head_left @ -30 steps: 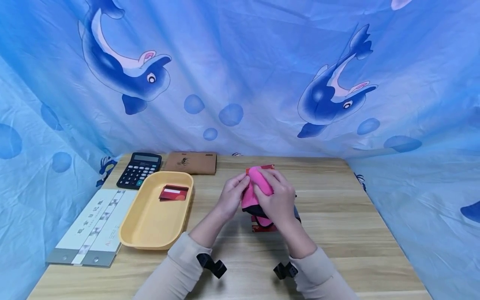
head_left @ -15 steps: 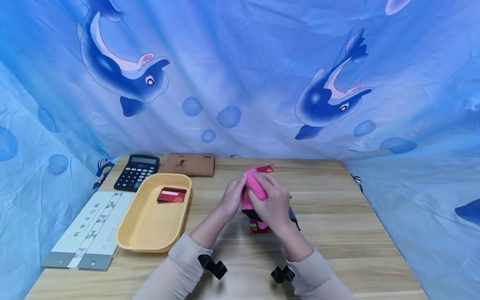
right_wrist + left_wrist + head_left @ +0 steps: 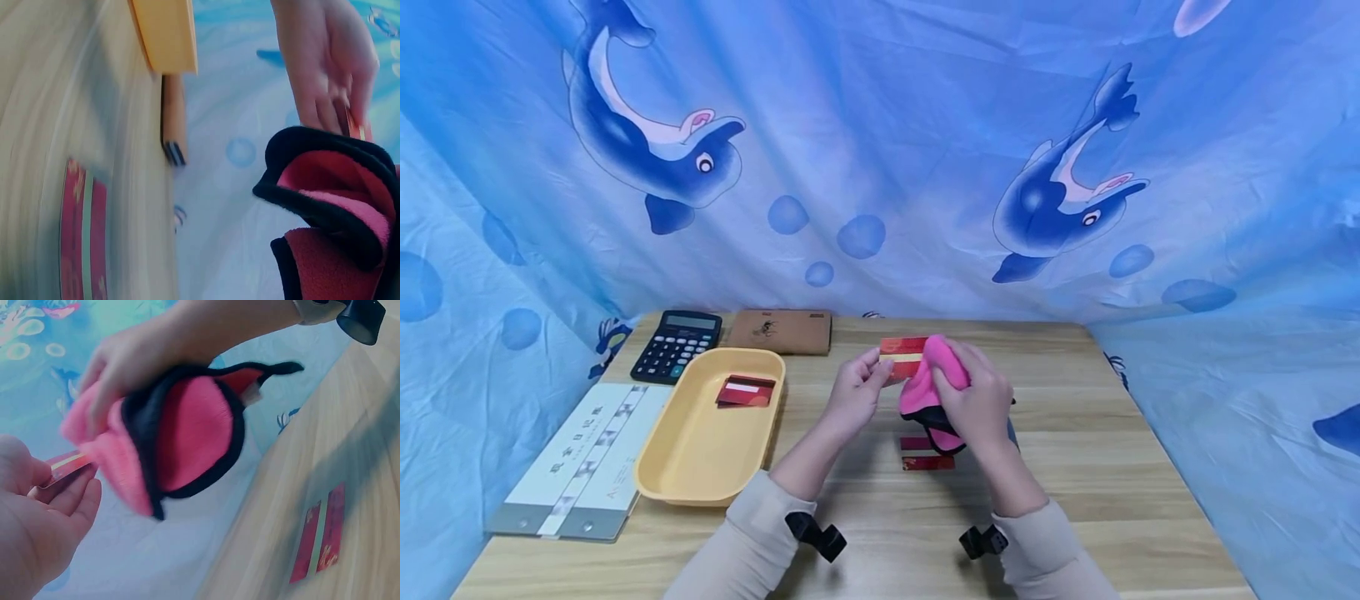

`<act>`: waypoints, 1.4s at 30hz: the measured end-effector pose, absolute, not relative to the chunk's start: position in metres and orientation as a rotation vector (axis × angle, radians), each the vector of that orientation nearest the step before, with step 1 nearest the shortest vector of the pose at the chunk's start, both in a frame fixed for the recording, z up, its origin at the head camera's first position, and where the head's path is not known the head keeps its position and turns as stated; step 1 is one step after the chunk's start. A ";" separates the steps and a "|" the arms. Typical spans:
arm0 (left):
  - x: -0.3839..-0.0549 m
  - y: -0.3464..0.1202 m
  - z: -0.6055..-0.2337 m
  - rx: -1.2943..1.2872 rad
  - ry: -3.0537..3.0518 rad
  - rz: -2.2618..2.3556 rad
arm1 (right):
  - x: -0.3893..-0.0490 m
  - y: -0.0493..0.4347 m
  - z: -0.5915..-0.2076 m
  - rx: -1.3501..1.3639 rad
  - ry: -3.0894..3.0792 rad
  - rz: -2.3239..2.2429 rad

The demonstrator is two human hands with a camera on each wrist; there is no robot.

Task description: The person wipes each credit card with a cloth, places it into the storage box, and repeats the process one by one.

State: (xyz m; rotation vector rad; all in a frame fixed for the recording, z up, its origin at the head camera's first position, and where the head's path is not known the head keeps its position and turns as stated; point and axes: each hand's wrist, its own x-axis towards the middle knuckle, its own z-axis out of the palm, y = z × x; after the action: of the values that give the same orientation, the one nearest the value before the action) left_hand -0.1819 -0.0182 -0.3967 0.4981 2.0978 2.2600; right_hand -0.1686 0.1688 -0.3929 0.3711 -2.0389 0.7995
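My left hand [image 3: 853, 392] pinches a red card [image 3: 901, 354] with a pale stripe by its left edge, thumb on top. In my right hand [image 3: 976, 387] is a bunched pink fleece cloth [image 3: 917, 393] with black edging, pressed against the card's right end. The left wrist view shows the cloth [image 3: 197, 437] hanging with a rounded, pocket-like fold below the right hand [image 3: 134, 369]. Under the hands, a second red card [image 3: 928, 462] with a stripe lies on the wooden table [image 3: 1097, 500], partly covered by the cloth in the head view.
To the left stands a yellow tray [image 3: 703, 492] with several red cards [image 3: 746, 392] in it. Beside it lie a white-and-grey folder [image 3: 576, 467] and a black calculator [image 3: 676, 346]. A brown wallet [image 3: 782, 332] lies behind. A blue dolphin-print curtain [image 3: 880, 167] surrounds the table.
The cloth was bunched between both hands over the card. Now my right hand has drawn it to the right, and the card in my left hand shows.
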 end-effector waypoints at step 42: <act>-0.202 -0.025 -0.403 0.229 1.763 2.452 | -0.157 0.198 -0.395 0.366 -2.039 1.029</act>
State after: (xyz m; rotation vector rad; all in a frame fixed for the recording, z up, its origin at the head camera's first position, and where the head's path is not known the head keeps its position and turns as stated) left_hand -0.2018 -0.0247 -0.4033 0.2292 1.7631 2.4516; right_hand -0.1571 0.1984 -0.3946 0.3664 -2.0390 1.0293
